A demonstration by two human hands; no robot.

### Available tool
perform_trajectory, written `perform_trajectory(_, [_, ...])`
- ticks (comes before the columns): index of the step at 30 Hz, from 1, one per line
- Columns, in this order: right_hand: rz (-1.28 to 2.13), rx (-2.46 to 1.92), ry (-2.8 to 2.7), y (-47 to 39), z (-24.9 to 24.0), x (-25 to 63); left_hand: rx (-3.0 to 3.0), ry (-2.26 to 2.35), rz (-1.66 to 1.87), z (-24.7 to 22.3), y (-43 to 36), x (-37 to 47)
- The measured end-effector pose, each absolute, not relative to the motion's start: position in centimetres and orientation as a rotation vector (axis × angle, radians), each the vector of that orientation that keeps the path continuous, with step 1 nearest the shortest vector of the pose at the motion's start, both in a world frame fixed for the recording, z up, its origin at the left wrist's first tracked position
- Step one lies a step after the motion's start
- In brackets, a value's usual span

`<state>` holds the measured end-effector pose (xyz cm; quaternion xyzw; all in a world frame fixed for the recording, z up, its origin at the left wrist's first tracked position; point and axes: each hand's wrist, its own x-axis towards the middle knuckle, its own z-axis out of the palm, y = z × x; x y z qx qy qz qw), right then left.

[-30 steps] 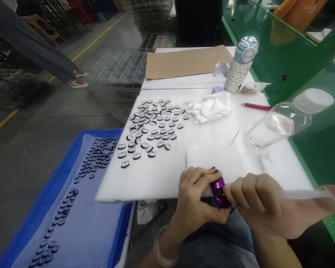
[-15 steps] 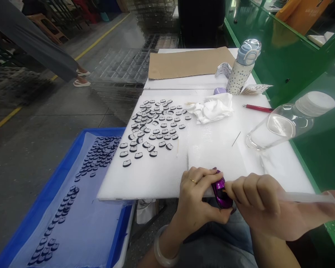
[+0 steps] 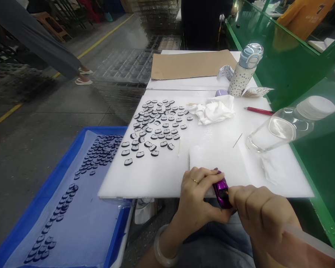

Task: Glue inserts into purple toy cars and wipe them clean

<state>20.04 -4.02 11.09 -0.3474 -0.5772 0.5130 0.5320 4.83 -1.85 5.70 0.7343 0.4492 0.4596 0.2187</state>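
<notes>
My left hand (image 3: 197,195), with a ring on one finger, is closed around a small glossy purple and black piece shaped like a toy car body (image 3: 222,191). It holds the piece at the table's front edge, above the lap. Closed in a fist, my right hand (image 3: 259,208) meets the right side of the purple piece. A thin orange tip shows between its fingers and the piece; the rest of what it grips is hidden. A blurred, pale translucent strip (image 3: 312,242) crosses near the right wrist.
Several small black curved parts (image 3: 156,131) lie on the white foam-topped table (image 3: 162,178). Behind are crumpled tissue (image 3: 212,109), a spotted bottle (image 3: 244,70) and cardboard (image 3: 192,65). At right are a red pen (image 3: 259,111) and clear bottle (image 3: 284,126). A blue tray (image 3: 44,193) stands lower left.
My right hand has turned, its wrist dropping lower while the fingers stay at the purple piece. My left hand keeps its hold almost unmoved. The view has shifted slightly.
</notes>
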Motion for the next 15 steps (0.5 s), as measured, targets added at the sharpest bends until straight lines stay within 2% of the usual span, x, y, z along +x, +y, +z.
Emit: perform_trajectory(15, [0.887, -0.799, -1.504, -5.1, 9.6, 20.4, 2.019, 1.258, 1.315, 5.4, -2.0, 5.1])
